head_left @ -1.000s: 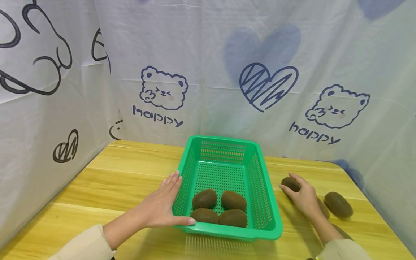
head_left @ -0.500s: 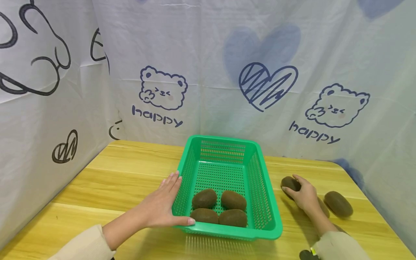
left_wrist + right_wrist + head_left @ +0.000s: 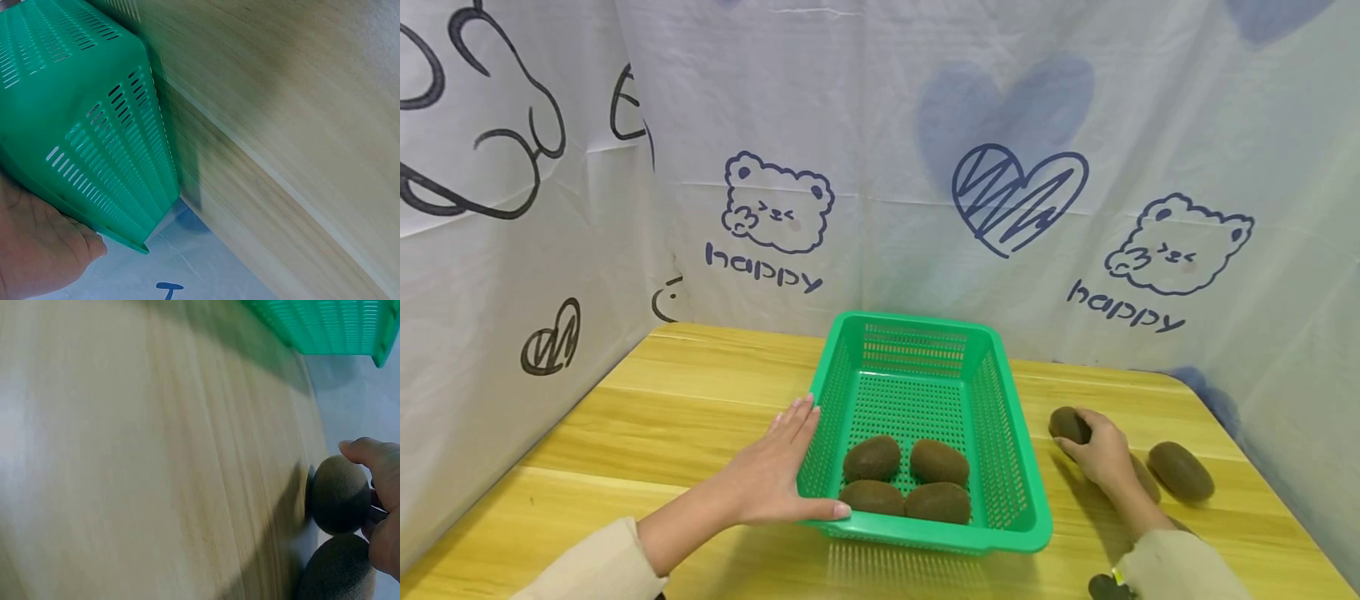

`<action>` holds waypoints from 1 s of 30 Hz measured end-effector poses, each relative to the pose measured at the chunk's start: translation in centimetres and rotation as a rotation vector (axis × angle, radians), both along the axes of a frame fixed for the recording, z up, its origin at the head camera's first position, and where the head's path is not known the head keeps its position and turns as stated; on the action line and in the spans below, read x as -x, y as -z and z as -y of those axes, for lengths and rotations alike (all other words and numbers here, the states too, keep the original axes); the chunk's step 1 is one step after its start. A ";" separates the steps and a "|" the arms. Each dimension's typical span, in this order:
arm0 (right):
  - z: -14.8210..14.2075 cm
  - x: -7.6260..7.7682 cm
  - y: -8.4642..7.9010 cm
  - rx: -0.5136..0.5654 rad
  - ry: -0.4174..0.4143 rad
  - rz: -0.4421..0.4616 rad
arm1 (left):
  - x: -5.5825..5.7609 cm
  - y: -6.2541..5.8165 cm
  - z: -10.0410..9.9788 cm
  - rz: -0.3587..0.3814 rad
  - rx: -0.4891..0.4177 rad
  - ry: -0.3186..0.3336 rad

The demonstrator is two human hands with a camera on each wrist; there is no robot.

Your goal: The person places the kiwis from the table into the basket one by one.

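Note:
On the table stands a green plastic basket (image 3: 925, 533), with several brown kiwis (image 3: 872, 459) lying in its near end. My left hand (image 3: 767, 482) rests on the basket's near left corner, fingers straight along the left rim and thumb on the front rim. Right of the basket, my right hand (image 3: 1107, 456) holds a kiwi (image 3: 1070, 425) between thumb and fingers. The right wrist view shows that held kiwi (image 3: 340, 494) touching or nearly touching another kiwi (image 3: 337, 572); I cannot tell whether it is off the table.
Another kiwi (image 3: 1181, 472) lies to the right, and one (image 3: 1145, 479) is partly hidden behind my right hand. A dark object (image 3: 1108, 587) shows beside the right sleeve. A printed white cloth (image 3: 895, 250) hangs behind the wooden table (image 3: 700, 400).
My right thumb and fingers have closed in around the kiwi, which has shifted very little. The left hand and the basket stay put.

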State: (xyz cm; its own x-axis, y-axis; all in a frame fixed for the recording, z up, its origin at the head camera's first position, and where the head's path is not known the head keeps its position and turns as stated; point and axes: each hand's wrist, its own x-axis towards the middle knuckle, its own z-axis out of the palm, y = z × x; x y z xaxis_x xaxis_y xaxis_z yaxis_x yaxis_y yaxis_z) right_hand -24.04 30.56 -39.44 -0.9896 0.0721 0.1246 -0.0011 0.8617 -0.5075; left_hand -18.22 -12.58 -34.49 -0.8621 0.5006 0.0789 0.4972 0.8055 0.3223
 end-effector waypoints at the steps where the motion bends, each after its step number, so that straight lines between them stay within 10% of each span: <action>1: 0.0 0.0 0.1 -0.006 -0.001 0.001 | 0.0 0.0 0.0 0.000 0.000 0.000; 30: 1.0 0.4 0.2 -0.041 -0.049 -0.037 | -0.1 -0.1 0.0 -0.003 -0.002 0.000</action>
State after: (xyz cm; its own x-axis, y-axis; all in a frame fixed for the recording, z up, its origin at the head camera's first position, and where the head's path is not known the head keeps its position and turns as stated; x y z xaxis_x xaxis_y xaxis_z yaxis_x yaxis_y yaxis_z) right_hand -24.41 29.55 -39.69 -0.9865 0.0180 0.1628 -0.0616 0.8801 -0.4708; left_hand -18.12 -12.58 -34.42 -0.8618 0.5005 0.0827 0.4983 0.8048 0.3224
